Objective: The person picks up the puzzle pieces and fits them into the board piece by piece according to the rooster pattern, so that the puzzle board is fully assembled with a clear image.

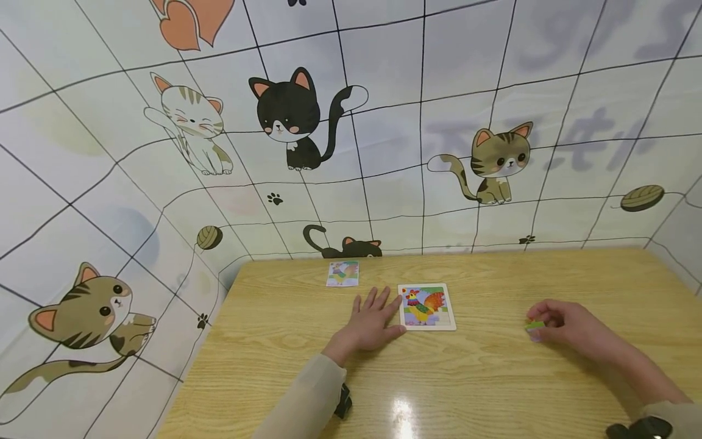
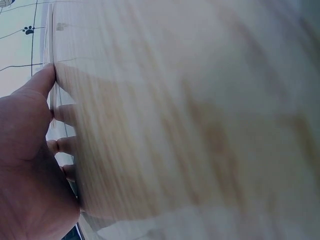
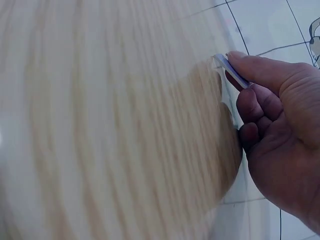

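A square jigsaw puzzle (image 1: pixel 422 306) with a rooster picture in a white frame lies on the wooden table (image 1: pixel 274 341). Bare frame backing shows at its lower right. My left hand (image 1: pixel 372 323) rests flat on the table at the puzzle's left side, fingers spread, thumb and index finger at the frame's edge. Off to the right, my right hand (image 1: pixel 573 329) pinches a small puzzle piece (image 1: pixel 535 330) between thumb and fingers. In the right wrist view the puzzle piece (image 3: pixel 232 70) appears edge-on, thin and pale, close above the tabletop.
Behind my left hand, a small card (image 1: pixel 342 274) with a paler rooster picture lies near the table's back edge. A wall covering (image 1: pixel 395 134) printed with cartoon cats and grid lines rises behind the table and along its left side.
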Demonstrator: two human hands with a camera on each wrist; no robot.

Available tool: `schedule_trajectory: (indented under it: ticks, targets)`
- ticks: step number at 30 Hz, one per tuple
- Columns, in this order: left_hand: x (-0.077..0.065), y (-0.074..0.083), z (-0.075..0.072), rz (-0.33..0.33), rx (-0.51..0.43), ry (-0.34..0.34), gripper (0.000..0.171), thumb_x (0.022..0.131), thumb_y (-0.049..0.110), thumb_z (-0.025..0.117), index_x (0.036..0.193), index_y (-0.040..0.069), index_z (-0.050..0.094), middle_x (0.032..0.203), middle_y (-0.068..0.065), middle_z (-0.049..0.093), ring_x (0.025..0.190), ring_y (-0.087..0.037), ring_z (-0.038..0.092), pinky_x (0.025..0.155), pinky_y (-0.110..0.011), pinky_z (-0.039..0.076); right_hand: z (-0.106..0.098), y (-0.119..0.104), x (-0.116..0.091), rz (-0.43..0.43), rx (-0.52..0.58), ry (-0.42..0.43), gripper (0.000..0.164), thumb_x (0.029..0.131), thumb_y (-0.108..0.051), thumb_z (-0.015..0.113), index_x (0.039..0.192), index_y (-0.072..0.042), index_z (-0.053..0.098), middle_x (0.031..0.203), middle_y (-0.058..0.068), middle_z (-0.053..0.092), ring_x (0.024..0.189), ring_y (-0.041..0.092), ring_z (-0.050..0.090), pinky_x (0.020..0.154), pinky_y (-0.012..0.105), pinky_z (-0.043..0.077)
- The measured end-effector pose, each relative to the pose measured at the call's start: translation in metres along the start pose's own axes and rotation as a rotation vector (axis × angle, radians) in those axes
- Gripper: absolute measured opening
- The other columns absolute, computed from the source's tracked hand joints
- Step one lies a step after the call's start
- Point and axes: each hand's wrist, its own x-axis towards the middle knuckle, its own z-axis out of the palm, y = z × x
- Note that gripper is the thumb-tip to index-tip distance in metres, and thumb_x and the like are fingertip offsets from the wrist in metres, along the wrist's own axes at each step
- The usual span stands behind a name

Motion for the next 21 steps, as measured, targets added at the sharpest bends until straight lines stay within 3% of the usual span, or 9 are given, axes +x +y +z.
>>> schedule_trajectory:
  ticks: [7, 11, 21]
  targets:
    - [0.000, 0.000, 0.000, 0.005, -0.020, -0.006, 0.070, 0.106, 0.053, 0.047, 0.165, 0.023, 0.024, 0.172, -0.007, 0.008, 0.157, -0.033, 0.000, 0.121, -0.062, 0.003, 0.009, -0.012, 0.010, -0.032, 0.027, 0.018, 0.024, 0.092, -0.011, 0.077, 0.110, 0.002, 0.067, 0.092, 0.000, 0.072, 0.080, 0.006, 0.065, 0.068, 0.023, 0.051]
    - [-0.002, 0.000, -0.001, 0.008, -0.006, 0.002, 0.070, 0.106, 0.054, 0.047, 0.165, 0.023, 0.025, 0.172, -0.007, 0.010, 0.157, -0.033, 0.002, 0.121, -0.062, 0.005, 0.018, -0.019, 0.018, -0.060, 0.044, 0.030, 0.018, 0.094, -0.004, 0.073, 0.109, 0.003, 0.067, 0.094, 0.002, 0.073, 0.081, 0.004, 0.066, 0.067, 0.023, 0.052]
    - [-0.002, 0.000, -0.002, 0.006, -0.002, -0.003, 0.070, 0.106, 0.054, 0.046, 0.165, 0.024, 0.024, 0.172, -0.007, 0.009, 0.157, -0.033, 0.002, 0.121, -0.062, 0.005, 0.048, -0.049, 0.048, -0.035, 0.106, -0.007, 0.013, 0.094, 0.000, 0.071, 0.106, 0.002, 0.067, 0.093, 0.005, 0.071, 0.080, 0.009, 0.063, 0.064, 0.027, 0.052]
